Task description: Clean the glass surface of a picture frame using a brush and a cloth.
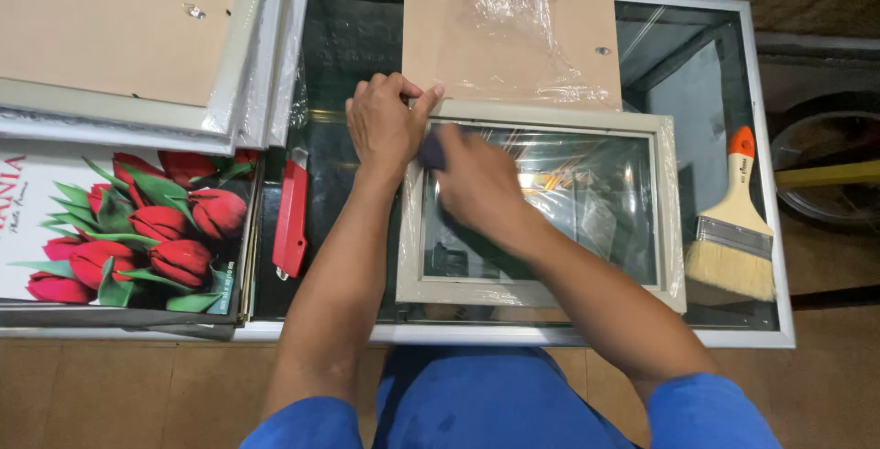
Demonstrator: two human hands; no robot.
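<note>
Blue-sleeved forearms reach out over a glass-topped table (513, 332). The left hand (383, 124) presses flat, fingers spread, on the top-left corner of a pale grey rectangular picture frame with a glass pane (541, 291), which lies on the table's middle. The right hand (477, 183) is clenched on a small dark cloth (431, 149), rubbing the pane. Hard pressure could crack the glass; the loose plastic wrap (513, 23) might snag, and the red utility knife (291, 220) lies near.

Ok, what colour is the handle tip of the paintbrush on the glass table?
Orange, above a cream handle on the paintbrush; the head view shows it.
</note>
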